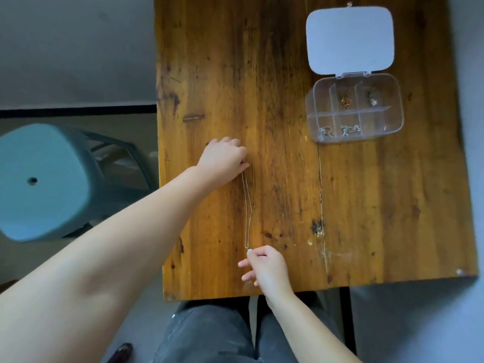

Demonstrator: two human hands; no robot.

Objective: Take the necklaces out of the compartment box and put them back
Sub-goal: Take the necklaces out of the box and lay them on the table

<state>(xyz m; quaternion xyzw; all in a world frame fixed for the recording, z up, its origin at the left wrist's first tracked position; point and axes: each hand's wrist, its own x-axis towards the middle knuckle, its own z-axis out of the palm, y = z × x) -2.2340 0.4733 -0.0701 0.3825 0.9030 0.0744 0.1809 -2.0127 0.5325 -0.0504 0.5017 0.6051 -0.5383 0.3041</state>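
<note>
A thin silver necklace [247,210] lies stretched out lengthwise on the wooden table [288,179]. My left hand [222,159] pinches its far end, fingers closed on the chain. Nearer the table's front edge, my right hand [264,265] pinches the pendant end between thumb and forefinger. The clear compartment box [355,107] stands open at the far right, its white lid [349,39] flipped back flat. Small necklaces lie bunched in several of its compartments; the front right compartment looks empty.
A teal plastic stool [42,182] stands on the floor left of the table. My legs in dark trousers [209,334] are below the table's front edge. A crack runs down the tabletop right of the necklace.
</note>
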